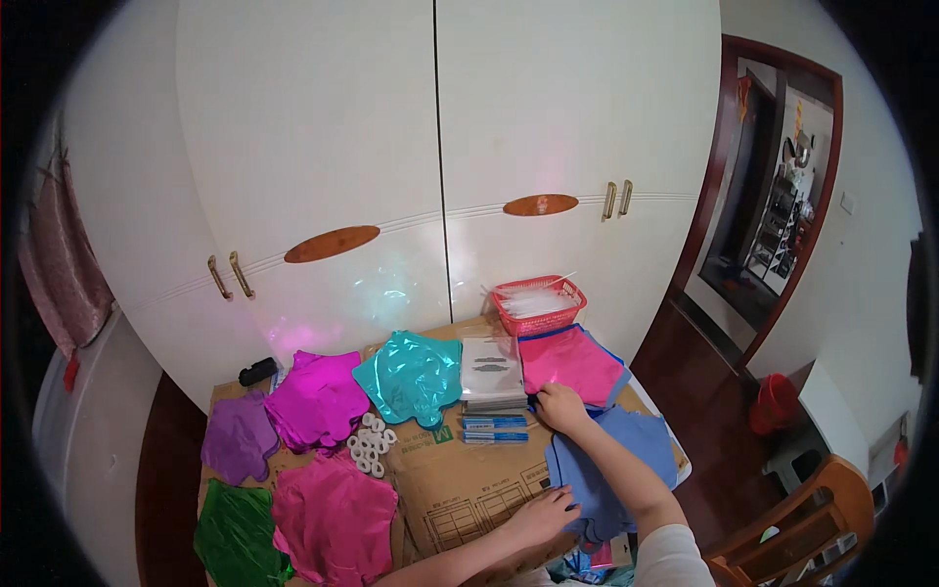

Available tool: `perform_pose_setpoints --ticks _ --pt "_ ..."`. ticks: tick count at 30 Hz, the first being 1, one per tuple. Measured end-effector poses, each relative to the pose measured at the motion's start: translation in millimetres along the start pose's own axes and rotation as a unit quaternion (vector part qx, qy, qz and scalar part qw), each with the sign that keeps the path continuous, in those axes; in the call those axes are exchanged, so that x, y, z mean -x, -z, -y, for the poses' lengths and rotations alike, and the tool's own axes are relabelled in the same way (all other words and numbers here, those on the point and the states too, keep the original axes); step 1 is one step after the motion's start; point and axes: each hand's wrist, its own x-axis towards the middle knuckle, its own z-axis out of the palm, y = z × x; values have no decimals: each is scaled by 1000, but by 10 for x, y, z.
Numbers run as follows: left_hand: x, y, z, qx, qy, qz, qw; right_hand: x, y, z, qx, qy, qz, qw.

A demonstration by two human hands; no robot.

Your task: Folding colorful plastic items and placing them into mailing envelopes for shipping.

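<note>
My right hand [562,404] reaches to the lower left corner of a pink flat sheet [570,364] lying on a stack with blue edges. Its fingers are closed at that corner; the fingertips are partly hidden. My left hand [548,516] rests low at the left edge of flat blue-grey foil pieces [618,455], fingers stretched out and nothing visible in them. My right forearm crosses over these pieces. Left of the right hand lie blue packets [494,429] and a pile of clear packets [491,368].
Flat foil balloons lie on the cardboard [455,489]: teal [409,375], magenta [315,398], purple [238,437], green [240,533] and pink [335,514]. White rings [370,445] lie among them. A red basket [539,305] of white sticks stands behind, against the white cabinet [333,117]. A wooden chair [802,528] stands right.
</note>
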Motion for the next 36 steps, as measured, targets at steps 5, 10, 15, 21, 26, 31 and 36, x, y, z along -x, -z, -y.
perform_pose_setpoints --ticks 5,10,15,21,26,31,36 --pt "-13 116 15 59 10 -9 998 -10 -61 -13 -77 -131 -43 987" --pt "-324 525 550 43 102 -121 987 -2 -72 -148 -195 -261 -94 941" --pt "-661 579 1307 -81 175 -158 968 -55 -137 -270 -325 -309 -116 886" --pt "-933 299 1612 -96 193 -25 976 1 -140 -607 -578 -410 -84 701" --pt "-949 305 1660 -115 219 110 963 -49 416 -957 -535 -553 -170 616" --pt "-1093 395 1521 -118 211 115 963 208 1065 -1938 -472 -394 -430 661" --pt "-888 532 1492 -87 225 13 970 -578 2035 -627 -142 -176 -408 884"
